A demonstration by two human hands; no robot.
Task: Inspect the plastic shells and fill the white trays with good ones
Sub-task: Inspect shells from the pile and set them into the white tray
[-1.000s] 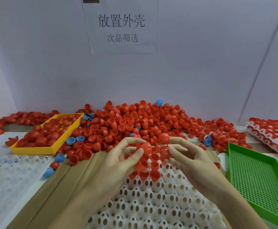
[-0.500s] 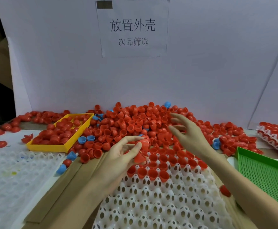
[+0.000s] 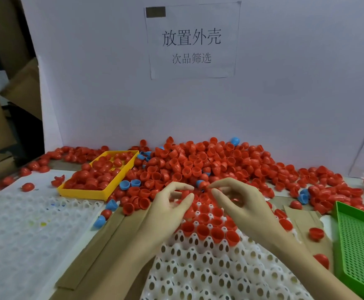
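**Both hands curled over the far edge of the white tray**

The left hand (image 3: 168, 211) and right hand (image 3: 239, 204) hover over the far rows of the white tray (image 3: 198, 276), fingers loosely curled, thumb and forefinger tips close together. Whether either pinches a shell, I cannot tell. Red shells (image 3: 209, 219) sit in the tray's far cells, open mouths upward. Beyond the tray lies the loose pile of shells (image 3: 198, 163); left of it a yellow bin (image 3: 90, 191), right of it a green basket (image 3: 358, 243).
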